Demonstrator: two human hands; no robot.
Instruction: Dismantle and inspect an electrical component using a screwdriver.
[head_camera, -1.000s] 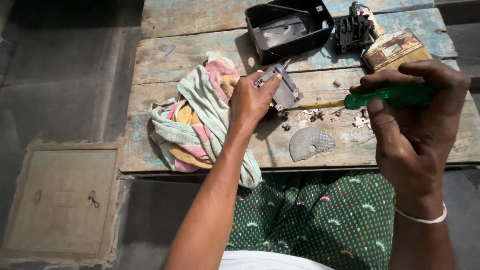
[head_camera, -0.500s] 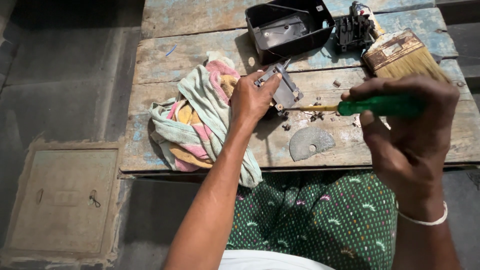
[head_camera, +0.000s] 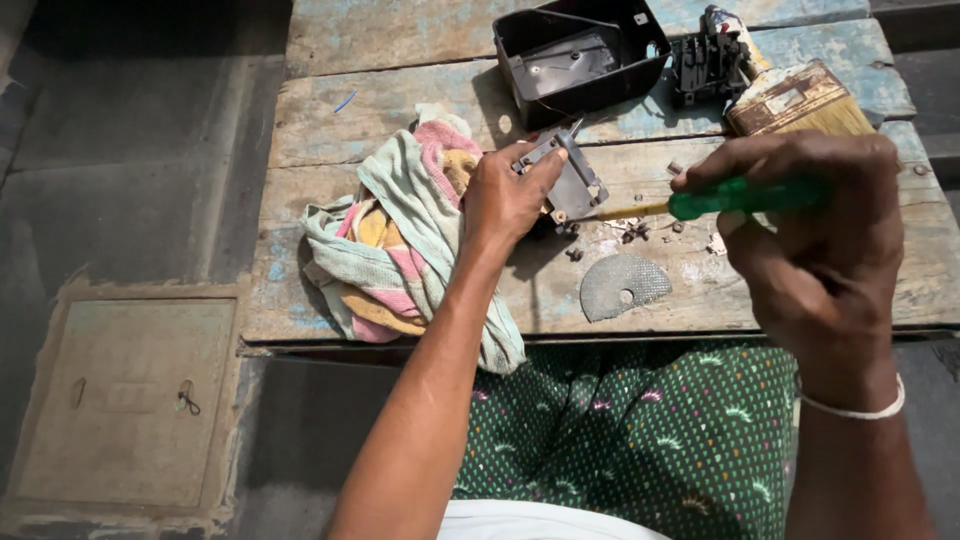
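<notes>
My left hand (head_camera: 508, 192) grips a small grey metal part (head_camera: 572, 180) and holds it against the worn wooden bench (head_camera: 400, 75). My right hand (head_camera: 815, 230) is closed around a screwdriver with a green handle (head_camera: 735, 196). Its yellowish shaft points left and its tip meets the metal part. Small screws and bits of debris (head_camera: 630, 233) lie scattered on the plank just under the shaft. A grey broken disc (head_camera: 622, 285) lies flat near the bench's front edge.
A striped multicoloured cloth (head_camera: 395, 240) is bunched left of my left hand. A black plastic casing (head_camera: 578, 58), a dark mechanism (head_camera: 708, 62) and a paintbrush (head_camera: 800, 98) sit at the back. A concrete hatch cover (head_camera: 120, 400) lies in the floor at left.
My right hand and the screwdriver have shifted slightly left along the bench, uncovering more of the paintbrush. My left hand stays on the metal part.
</notes>
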